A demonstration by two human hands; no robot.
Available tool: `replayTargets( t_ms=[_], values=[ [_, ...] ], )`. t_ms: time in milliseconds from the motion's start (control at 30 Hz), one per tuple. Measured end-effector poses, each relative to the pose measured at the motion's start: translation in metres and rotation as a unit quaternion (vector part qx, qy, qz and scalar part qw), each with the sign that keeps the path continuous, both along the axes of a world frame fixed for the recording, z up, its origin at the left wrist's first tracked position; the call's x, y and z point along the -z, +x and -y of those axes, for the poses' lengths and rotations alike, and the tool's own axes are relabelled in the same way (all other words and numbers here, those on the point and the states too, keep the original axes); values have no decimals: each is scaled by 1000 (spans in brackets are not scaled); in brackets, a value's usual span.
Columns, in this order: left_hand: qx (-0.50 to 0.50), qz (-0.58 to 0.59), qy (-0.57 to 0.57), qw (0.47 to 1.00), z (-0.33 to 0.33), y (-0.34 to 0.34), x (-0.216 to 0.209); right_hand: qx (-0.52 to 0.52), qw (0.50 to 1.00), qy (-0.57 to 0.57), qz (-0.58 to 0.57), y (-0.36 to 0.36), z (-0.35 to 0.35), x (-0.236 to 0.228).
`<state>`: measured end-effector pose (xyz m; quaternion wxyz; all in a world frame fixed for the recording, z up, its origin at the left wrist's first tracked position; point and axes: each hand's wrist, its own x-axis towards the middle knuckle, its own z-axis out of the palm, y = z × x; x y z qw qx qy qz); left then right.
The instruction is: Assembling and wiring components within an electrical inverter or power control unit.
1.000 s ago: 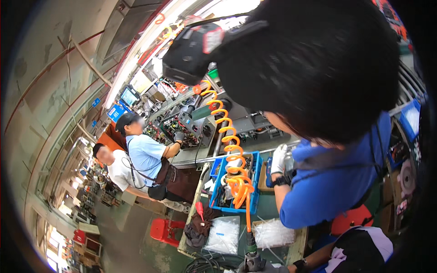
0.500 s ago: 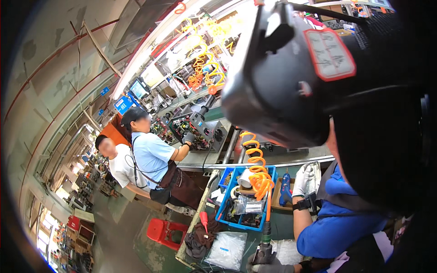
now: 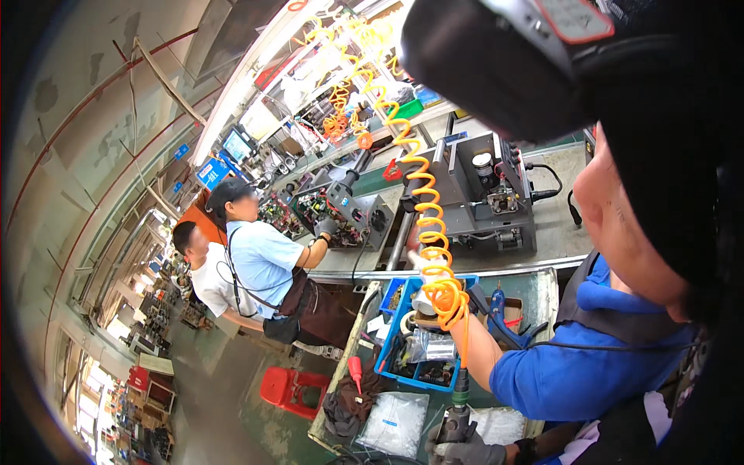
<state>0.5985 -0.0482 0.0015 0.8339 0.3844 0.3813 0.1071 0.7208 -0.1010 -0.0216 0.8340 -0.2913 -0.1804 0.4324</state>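
At the lower edge my right hand [image 3: 470, 452], in a grey glove, is wrapped round a dark air tool [image 3: 456, 422] with a green collar. The tool stands nearly upright, its orange coiled hose [image 3: 422, 194] rising from the top. Beside the hand lie a clear bag of small white parts [image 3: 394, 422] and another clear bag [image 3: 497, 426]. Beyond them is a blue tray [image 3: 379, 367] with packets and small parts. A red-handled tool [image 3: 355, 370] rests on a brown cloth [image 3: 350, 408]. My left hand does not show.
Close on the right, a co-worker in blue reaches an arm [image 3: 479, 353] over the tray, the hand partly behind the hose. Their black headgear [image 3: 488, 66] fills the upper right. A grey machine [image 3: 480, 194] stands on the line. Two people and a red stool [image 3: 291, 390] are left.
The co-worker's headgear has moved up, uncovering the grey machine. Their arm has swung left and forward across the tray, and the coiled hose shows stretched upward. My hand keeps hold of the air tool.
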Motion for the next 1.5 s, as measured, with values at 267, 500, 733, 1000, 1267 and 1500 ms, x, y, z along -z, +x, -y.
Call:
replayTargets(
  t_ms=[267,500,733,1000,1267,1500],
  values=[
    [-3,-4,15,1000,6,-1,0,-19,1000,-3,-10,4,7,-4],
    [-3,-4,31,999,8,-8,-2,-33,999,-3,-16,3,13,-12],
    [3,2,45,999,8,-13,0,-41,999,-5,-15,3,22,-19],
    [20,6,67,998,10,-29,0,-40,999,-2,-16,-6,38,-36],
    [16,21,80,996,33,-55,0,-59,998,-9,-6,-19,71,-50],
    [-183,-18,24,983,133,-126,7,-157,980,-100,71,-27,92,-73]
  ],
)
